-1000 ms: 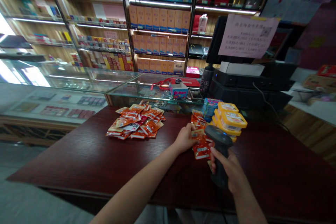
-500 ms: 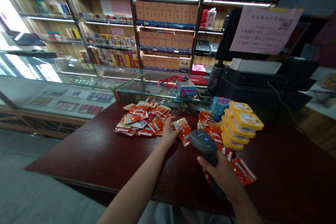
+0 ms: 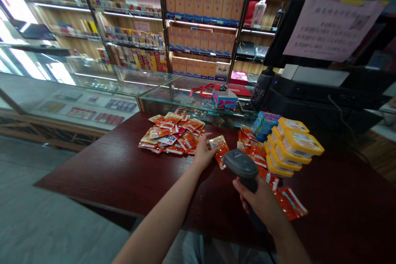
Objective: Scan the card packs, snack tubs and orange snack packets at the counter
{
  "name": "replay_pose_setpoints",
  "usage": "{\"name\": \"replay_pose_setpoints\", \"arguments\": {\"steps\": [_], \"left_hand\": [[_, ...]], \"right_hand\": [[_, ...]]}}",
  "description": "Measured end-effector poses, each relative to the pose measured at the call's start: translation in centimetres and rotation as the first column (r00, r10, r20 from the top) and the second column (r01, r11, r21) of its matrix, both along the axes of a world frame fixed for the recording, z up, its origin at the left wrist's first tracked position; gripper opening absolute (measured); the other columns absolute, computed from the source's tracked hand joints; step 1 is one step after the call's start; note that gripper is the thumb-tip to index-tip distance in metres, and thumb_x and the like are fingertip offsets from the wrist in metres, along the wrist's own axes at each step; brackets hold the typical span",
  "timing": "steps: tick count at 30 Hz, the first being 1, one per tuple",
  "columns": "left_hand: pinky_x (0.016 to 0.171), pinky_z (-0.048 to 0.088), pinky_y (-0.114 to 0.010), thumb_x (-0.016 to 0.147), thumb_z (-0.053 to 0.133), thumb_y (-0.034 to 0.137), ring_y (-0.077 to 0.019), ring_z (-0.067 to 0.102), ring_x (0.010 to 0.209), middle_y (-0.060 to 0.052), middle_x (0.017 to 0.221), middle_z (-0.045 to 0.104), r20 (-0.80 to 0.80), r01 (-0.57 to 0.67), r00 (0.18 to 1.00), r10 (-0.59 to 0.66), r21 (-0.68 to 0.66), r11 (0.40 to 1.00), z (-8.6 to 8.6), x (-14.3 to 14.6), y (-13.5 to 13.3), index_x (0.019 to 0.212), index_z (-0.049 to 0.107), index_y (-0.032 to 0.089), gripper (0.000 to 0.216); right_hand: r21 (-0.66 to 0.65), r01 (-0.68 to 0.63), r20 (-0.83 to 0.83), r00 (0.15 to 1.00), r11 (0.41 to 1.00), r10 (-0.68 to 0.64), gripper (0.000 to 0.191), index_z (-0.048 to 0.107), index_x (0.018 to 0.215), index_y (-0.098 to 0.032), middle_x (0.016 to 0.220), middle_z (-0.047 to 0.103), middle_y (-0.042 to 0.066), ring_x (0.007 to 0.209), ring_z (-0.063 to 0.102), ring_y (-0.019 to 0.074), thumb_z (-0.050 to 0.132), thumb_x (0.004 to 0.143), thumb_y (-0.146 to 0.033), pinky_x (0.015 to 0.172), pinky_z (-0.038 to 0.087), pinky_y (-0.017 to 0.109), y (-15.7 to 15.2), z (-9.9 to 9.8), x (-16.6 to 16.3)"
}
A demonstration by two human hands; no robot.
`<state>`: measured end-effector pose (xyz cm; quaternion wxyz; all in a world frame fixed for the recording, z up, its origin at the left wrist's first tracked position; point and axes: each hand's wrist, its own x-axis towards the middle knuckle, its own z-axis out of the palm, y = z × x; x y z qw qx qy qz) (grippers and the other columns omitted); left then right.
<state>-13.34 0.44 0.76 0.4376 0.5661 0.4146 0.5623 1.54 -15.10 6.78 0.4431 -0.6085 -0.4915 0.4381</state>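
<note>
My right hand (image 3: pixel 258 200) is wrapped round the grip of a dark grey barcode scanner (image 3: pixel 240 164), whose head points away over the dark red-brown counter (image 3: pixel 130 183). Close in front of the scanner, my left hand (image 3: pixel 204 152) holds an orange snack packet (image 3: pixel 220 153) by its left edge, thumb on top. The other fingers are partly hidden. Left of this hand lies a heap of similar orange packets (image 3: pixel 165 132). More orange packets (image 3: pixel 253 150) spread beyond and right of the scanner, with one loose packet (image 3: pixel 291 203) beside my right wrist.
Yellow-lidded plastic tubs (image 3: pixel 293 146) are stacked at the right, next to blue packs (image 3: pixel 265 125). Behind stand a glass display case (image 3: pixel 161 95) with a small colourful box (image 3: pixel 225 99) on it, a monitor bearing a pink notice (image 3: pixel 331 29), and lit shelves of boxes (image 3: pixel 201 41).
My view has shifted slightly down and left. The blue light on top of the scanner has gone out. Both hands keep their holds, with little movement over the counter.
</note>
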Motion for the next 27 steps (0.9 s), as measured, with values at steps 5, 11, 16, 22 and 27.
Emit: {"name": "replay_pose_setpoints", "arguments": {"steps": [5,11,16,22,27], "left_hand": [[0.073,0.053,-0.031,0.064,0.069,0.008,-0.0171,0.067,0.08,-0.001,0.086,0.065,0.068,0.024,0.997,-0.022,-0.02,1.0,-0.1,0.0,0.1,0.115,0.043,0.018,0.058],[0.071,0.052,-0.029,0.067,0.066,0.01,-0.0158,0.067,0.078,0.0,0.083,0.065,0.084,-0.011,0.996,0.015,-0.045,0.999,-0.1,0.0,-0.5,0.115,0.043,0.02,0.053],[0.064,0.049,-0.027,0.068,0.066,0.019,-0.0148,0.063,0.066,0.004,0.068,0.061,0.03,-0.18,0.983,0.18,0.006,0.984,0.8,-0.8,0.3,0.108,0.047,0.019,0.044],[0.064,0.046,-0.027,0.074,0.063,0.029,-0.0157,0.061,0.063,0.002,0.066,0.061,-0.127,-0.473,0.867,0.482,0.09,0.876,5.3,-6.0,3.6,0.1,0.051,0.017,0.031],[0.067,0.044,-0.029,0.076,0.059,0.023,-0.018,0.061,0.069,0.0,0.069,0.061,-0.478,-0.525,0.696,0.535,0.169,0.834,7.2,-10.2,6.1,0.097,0.055,0.017,0.022]], "right_hand": [[-0.046,-0.076,-0.267,0.962,0.996,0.061,0.044,0.055,0.087,-0.019,0.05,0.051,-0.008,0.035,0.045,0.008,0.073,0.067,-0.054,0.034,0.034,0.018,0.9,-1.0,1.3],[0.01,-0.231,-0.707,0.687,0.973,0.171,0.038,0.055,0.09,-0.022,0.054,0.046,-0.009,0.038,0.034,0.0042,0.072,0.072,-0.051,0.036,0.027,0.016,2.3,-2.4,3.4],[0.038,-0.284,-0.77,0.603,0.958,0.209,0.036,0.055,0.09,-0.023,0.055,0.046,-0.009,0.038,0.034,0.0045,0.071,0.073,-0.05,0.037,0.026,0.016,2.4,-2.8,3.9],[0.043,-0.279,-0.794,0.574,0.959,0.202,0.032,0.057,0.089,-0.021,0.055,0.047,-0.008,0.039,0.035,0.0045,0.071,0.075,-0.047,0.038,0.026,0.017,2.4,-3.5,3.8],[0.044,-0.295,-0.796,0.567,0.955,0.212,0.031,0.059,0.09,-0.02,0.057,0.049,-0.007,0.042,0.038,0.0049,0.071,0.076,-0.044,0.039,0.029,0.017,2.5,-3.9,3.8]]}}
